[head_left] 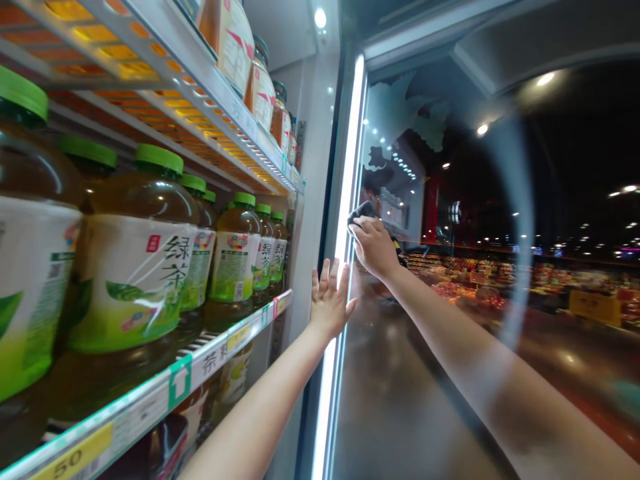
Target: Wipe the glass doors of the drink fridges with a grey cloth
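My left hand (330, 303) has its fingers spread and rests against the door-side frame, over the bright vertical light strip (327, 393). Higher up and to the right, my right hand (376, 247) is closed around a dark grey cloth (364, 212), pressed near the left edge of the glass door (400, 373). Part of the cloth is hidden under my fingers. The glass is see-through with hazy streaks.
At left, a shelf (200, 363) with price labels holds several green-capped tea bottles (143, 267). An upper wire shelf (220, 87) carries more bottles (260, 93). Beyond the glass, lit store displays (465, 287) appear blurred.
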### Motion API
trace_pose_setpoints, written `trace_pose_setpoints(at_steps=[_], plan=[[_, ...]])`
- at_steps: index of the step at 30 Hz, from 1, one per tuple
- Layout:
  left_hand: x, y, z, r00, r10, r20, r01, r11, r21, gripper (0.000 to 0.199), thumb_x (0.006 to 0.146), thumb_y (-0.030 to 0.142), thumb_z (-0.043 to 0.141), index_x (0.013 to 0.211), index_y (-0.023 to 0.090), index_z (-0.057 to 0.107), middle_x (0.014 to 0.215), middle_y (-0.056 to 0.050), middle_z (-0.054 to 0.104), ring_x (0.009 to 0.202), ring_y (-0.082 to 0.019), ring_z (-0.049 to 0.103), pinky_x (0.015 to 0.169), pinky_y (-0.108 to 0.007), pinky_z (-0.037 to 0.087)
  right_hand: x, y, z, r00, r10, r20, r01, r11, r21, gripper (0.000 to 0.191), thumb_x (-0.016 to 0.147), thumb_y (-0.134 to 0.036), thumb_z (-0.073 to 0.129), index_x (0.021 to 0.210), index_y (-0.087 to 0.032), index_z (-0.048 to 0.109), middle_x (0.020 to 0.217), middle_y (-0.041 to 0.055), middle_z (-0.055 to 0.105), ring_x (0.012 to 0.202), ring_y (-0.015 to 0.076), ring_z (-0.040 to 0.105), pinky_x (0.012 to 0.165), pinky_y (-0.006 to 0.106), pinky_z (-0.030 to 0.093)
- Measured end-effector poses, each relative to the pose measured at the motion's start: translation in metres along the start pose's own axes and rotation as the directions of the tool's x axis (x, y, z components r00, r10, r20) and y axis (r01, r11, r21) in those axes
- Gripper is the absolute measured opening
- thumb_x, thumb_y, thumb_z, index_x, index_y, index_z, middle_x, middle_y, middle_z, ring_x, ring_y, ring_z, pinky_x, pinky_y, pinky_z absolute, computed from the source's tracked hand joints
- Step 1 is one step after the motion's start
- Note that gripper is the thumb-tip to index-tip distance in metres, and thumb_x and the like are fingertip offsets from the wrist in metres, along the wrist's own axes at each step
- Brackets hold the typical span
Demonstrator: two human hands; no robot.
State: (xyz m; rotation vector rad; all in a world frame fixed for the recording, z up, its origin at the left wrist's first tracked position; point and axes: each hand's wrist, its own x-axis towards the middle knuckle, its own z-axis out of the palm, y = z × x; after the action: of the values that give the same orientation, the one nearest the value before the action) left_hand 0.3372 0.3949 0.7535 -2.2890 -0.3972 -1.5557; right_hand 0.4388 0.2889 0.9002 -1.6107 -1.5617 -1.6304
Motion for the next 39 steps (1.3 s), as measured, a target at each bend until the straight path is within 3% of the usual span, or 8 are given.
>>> trace_pose_setpoints(at_steps=[4,7,11,15,22,29,34,39], plan=[[-0.008,0.000,-0.001,1.000,0.006,0.024,-0.006,1.000,0.006,0.088,0.092,0.049,0.065,0.164,0.018,0.023,0.171,-0.015,0.023,0.160,-0.035,0.008,0.129,-0.059,0.013,-0.030,0.001,-0.006,0.968,-0.226,0.108,0.219,0.973,0.068,0.030,0.096,-0.009,0.052,0.112,-0.021,0.074,0.122,0.0100,0.071,0.117,0.0260,0.058,0.109,0.045,0.044],[-0.012,0.000,-0.003,1.000,-0.002,0.028,0.001,1.000,0.014,0.089,0.093,0.049,0.063,0.164,0.017,0.019,0.171,-0.015,0.022,0.160,-0.034,0.006,0.129,-0.059,0.013,-0.034,0.008,-0.009,0.963,-0.253,0.086,0.245,0.964,0.100,0.028,0.098,-0.012,0.051,0.104,-0.023,0.076,0.114,0.0081,0.075,0.109,0.0250,0.062,0.100,0.043,0.050],[-0.017,-0.002,-0.006,1.000,-0.004,0.026,0.003,0.999,0.040,0.092,0.094,0.048,0.061,0.165,0.015,0.012,0.171,-0.015,0.020,0.160,-0.033,0.005,0.129,-0.058,0.013,-0.026,0.005,0.001,0.978,-0.207,-0.022,0.209,0.972,0.109,0.037,0.100,-0.013,0.048,0.128,-0.024,0.070,0.136,0.0070,0.069,0.127,0.0243,0.059,0.111,0.046,0.046],[-0.019,-0.010,-0.006,0.998,0.048,0.043,-0.052,0.995,0.087,0.096,0.094,0.048,0.062,0.165,0.015,0.009,0.171,-0.015,0.020,0.160,-0.032,0.005,0.129,-0.058,0.015,-0.007,0.002,0.013,0.922,-0.376,0.093,0.364,0.923,0.124,0.043,0.102,-0.014,0.050,0.138,-0.032,0.063,0.150,-0.0012,0.059,0.143,0.0200,0.050,0.124,0.050,0.035],[-0.024,-0.015,-0.005,0.997,0.058,0.046,-0.063,0.990,0.126,0.094,0.094,0.043,0.063,0.165,0.015,0.009,0.170,-0.015,0.026,0.160,-0.032,0.009,0.129,-0.057,0.017,0.034,0.004,0.015,0.988,-0.136,0.070,0.130,0.988,0.078,0.052,0.099,-0.007,0.043,0.142,-0.030,0.061,0.156,0.0004,0.051,0.148,0.0217,0.043,0.125,0.054,0.029],[-0.045,-0.006,-0.007,0.998,-0.062,0.031,0.059,0.995,0.076,0.093,0.095,0.041,0.059,0.165,0.010,0.007,0.169,-0.020,0.022,0.159,-0.032,0.011,0.130,-0.054,0.015,-0.032,-0.029,0.007,0.929,-0.304,0.210,0.260,0.942,0.213,0.051,0.098,-0.022,0.051,0.148,-0.022,0.055,0.160,0.0056,0.046,0.152,0.0254,0.036,0.127,0.052,0.025],[-0.050,0.006,-0.011,0.994,-0.103,-0.038,0.102,0.994,-0.037,0.085,0.101,0.035,0.049,0.164,0.008,-0.001,0.170,-0.025,0.017,0.159,-0.032,0.009,0.128,-0.054,0.020,-0.069,-0.046,0.004,0.956,-0.106,0.274,-0.039,0.877,0.478,0.055,0.107,-0.039,0.030,0.158,-0.020,0.041,0.161,0.0083,0.044,0.151,0.0227,0.039,0.125,0.046,0.032],[-0.035,0.038,-0.005,0.992,-0.116,-0.055,0.105,0.980,-0.169,0.082,0.100,0.027,0.048,0.165,0.014,0.000,0.172,-0.022,0.001,0.159,-0.034,-0.003,0.125,-0.057,0.026,-0.079,-0.050,0.003,0.928,0.216,0.302,-0.370,0.479,0.796,0.069,0.106,-0.057,0.006,0.164,-0.024,0.026,0.155,0.0101,0.053,0.149,0.0218,0.042,0.121,0.050,0.038]])
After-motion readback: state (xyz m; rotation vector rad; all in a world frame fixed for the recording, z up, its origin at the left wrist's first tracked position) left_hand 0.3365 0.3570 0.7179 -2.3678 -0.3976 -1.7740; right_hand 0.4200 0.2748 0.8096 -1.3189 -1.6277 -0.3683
